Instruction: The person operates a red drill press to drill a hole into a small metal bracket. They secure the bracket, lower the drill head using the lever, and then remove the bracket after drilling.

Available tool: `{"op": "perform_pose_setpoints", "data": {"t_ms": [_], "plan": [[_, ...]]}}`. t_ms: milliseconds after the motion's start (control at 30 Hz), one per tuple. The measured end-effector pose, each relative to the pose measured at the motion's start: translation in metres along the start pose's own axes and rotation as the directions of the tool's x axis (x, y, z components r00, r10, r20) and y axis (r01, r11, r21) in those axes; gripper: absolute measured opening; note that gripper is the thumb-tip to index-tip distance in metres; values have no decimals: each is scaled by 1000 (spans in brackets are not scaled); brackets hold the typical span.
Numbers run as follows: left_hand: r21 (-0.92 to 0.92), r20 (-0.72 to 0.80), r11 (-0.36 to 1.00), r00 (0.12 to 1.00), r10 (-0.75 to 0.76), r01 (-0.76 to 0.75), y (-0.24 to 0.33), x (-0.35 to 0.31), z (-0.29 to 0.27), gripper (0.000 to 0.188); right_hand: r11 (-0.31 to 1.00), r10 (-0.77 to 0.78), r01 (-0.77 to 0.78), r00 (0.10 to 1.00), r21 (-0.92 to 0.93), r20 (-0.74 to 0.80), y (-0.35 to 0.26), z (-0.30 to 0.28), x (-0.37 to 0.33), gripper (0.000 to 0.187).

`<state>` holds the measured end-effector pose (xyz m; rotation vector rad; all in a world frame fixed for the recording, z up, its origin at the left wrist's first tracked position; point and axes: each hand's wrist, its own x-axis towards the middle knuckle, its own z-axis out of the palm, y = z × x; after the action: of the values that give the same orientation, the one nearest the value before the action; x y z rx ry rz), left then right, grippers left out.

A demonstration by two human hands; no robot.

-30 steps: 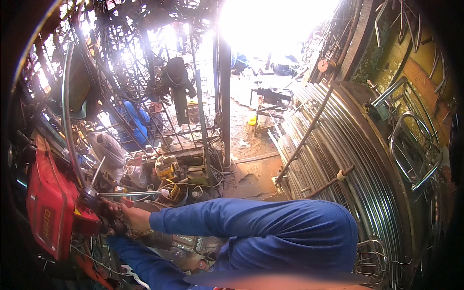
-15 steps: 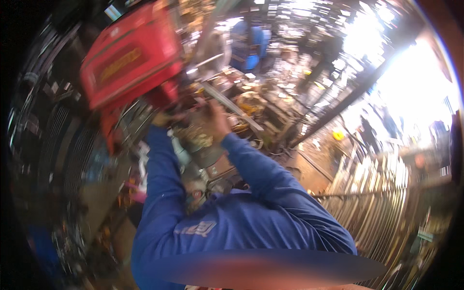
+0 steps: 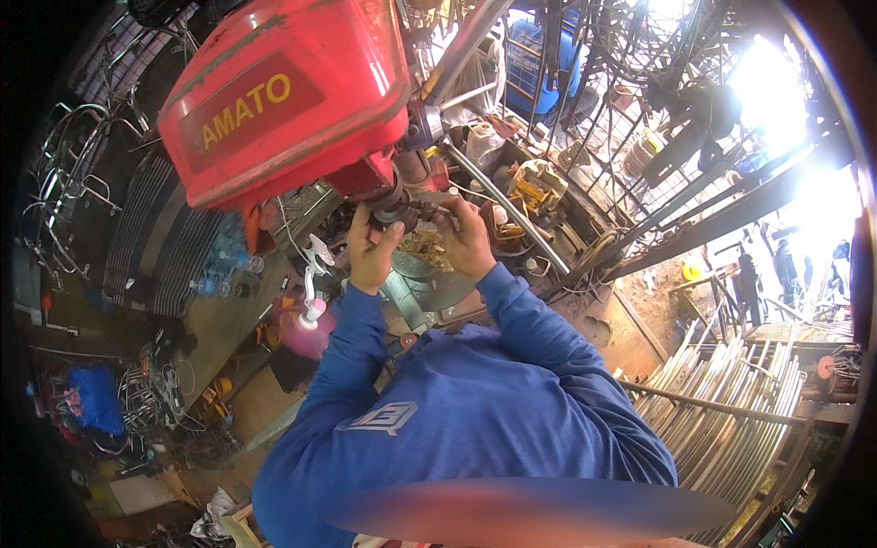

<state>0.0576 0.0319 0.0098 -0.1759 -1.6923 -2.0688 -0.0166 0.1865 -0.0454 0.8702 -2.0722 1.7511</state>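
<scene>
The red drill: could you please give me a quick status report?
Left hand at the dark chuck under the red drill. Right hand close beside it, both grips unclear. Metal lever slants past on the right.

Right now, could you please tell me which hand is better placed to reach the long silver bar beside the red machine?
Probably the right hand: it is close beside the silver bar, while the left hand is farther away, at the dark fitting below the red machine.
</scene>
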Motion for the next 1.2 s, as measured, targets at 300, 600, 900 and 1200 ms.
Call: {"op": "perform_pose_setpoints", "data": {"t_ms": [300,600,900,1200], "plan": [[466,158,863,978,133,-193,9,21,-22,66,999,-24,19,987,36,159,7,4,8,23],[32,752,977,639,-161,209,-33,137,-51,60,642,402,-554,832,530,383,45,4,-4,31],[-74,982,858,189,-28,508,-74,174,-34,53,956,-4,64,979,-285,204,-5,6,1,32],[-83,979,796,-101,178,600,-99,186,-15,47,951,268,-266,963,-157,-12,-21,20,-4,32]]}}
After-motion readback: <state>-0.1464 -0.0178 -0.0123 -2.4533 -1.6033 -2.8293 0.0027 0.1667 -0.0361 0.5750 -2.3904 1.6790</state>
